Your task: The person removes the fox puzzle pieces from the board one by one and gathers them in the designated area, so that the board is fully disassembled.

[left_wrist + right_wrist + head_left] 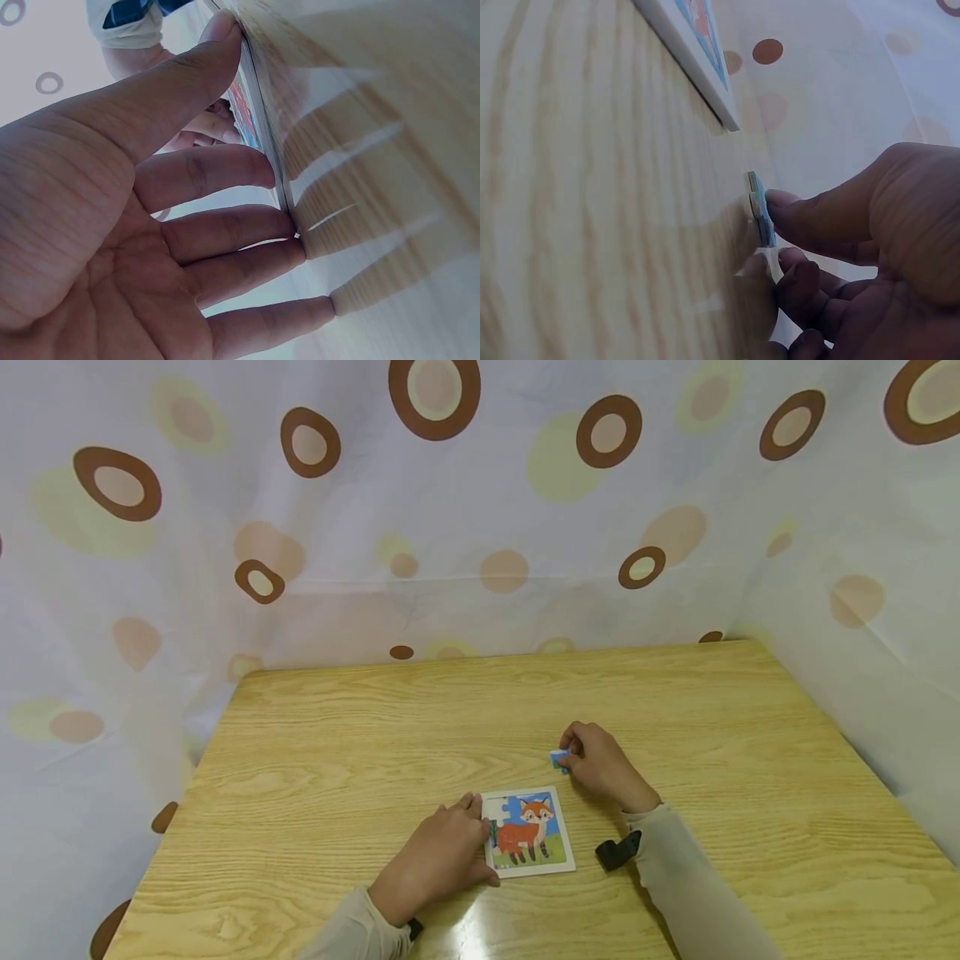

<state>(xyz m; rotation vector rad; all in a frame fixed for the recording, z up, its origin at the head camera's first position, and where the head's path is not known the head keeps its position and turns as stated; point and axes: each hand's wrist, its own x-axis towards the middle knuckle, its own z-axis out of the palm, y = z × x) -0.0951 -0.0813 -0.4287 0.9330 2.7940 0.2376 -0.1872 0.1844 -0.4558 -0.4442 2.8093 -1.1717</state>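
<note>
A small square fox jigsaw puzzle [558, 847] in a white frame lies on the wooden table. Pale backing shows at its upper left, where a piece's outline is visible. My left hand [442, 852] rests at the puzzle's left side, thumb at the near corner. In the left wrist view its fairly straight fingers [214, 166] touch the frame's edge and the tabletop. Beyond the far right corner, my right hand [600, 764] pinches a blue and green puzzle piece [557, 759]. The right wrist view shows the thumb against this piece [760, 211], close over the table, with the other fingers curled.
The wood-grain table [360, 727] extends around the puzzle on all sides. Behind it and at both sides hangs a white curtain [465, 510] with brown and beige circles. A black strap [619, 852] sits at the right wrist.
</note>
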